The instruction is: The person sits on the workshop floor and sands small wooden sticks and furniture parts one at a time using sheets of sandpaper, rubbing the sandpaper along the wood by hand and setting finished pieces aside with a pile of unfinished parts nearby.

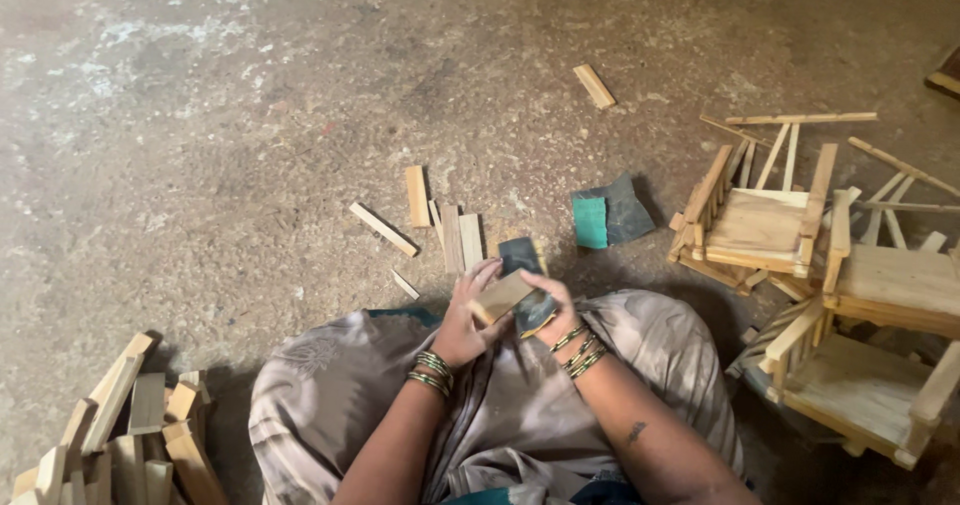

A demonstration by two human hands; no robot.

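While I watch from the head view, my left hand (462, 327) grips a small wood block (500, 296) over my lap, and my right hand (552, 305) presses a dark sandpaper sheet (524, 265) against it. Loose sticks (445, 227) and another sandpaper piece (608, 215) lie on the floor (250, 115) ahead. 3 small wooden chairs (760, 220) sit at my right, a block pile (130, 435) at my left.

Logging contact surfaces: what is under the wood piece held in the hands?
A dark sandpaper sheet lies under the wood piece, with the right hand behind it. Their contact face is hidden.
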